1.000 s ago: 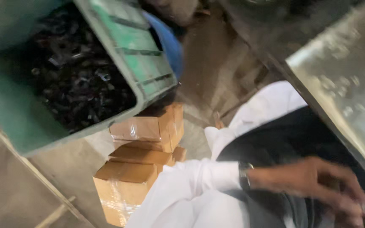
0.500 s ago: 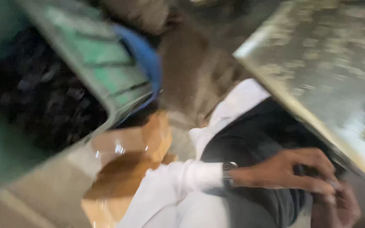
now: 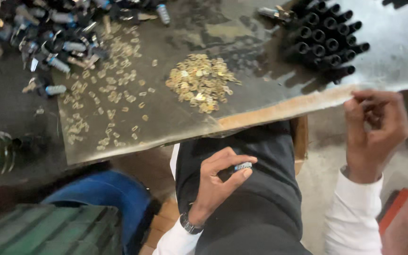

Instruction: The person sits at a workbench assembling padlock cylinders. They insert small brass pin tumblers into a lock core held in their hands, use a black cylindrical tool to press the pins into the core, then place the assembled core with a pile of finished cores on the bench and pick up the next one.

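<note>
A small silver-tipped part [image 3: 242, 166] is pinched by the left hand [image 3: 216, 182]; the right hand [image 3: 376, 127] is curled loosely, nothing visibly held. Brass pieces [image 3: 200, 81] are heaped on the table [image 3: 279, 111].

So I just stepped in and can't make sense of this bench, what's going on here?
A seated person works at a metal-topped table. Their left hand, over their lap, pinches a small dark part with a silvery end. The right hand is raised at the table's edge, fingers curled; whether it holds anything is unclear. On the table lie a heap of small brass pieces, more scattered to its left, a cluster of black tubes, and a pile of dark parts.
</note>
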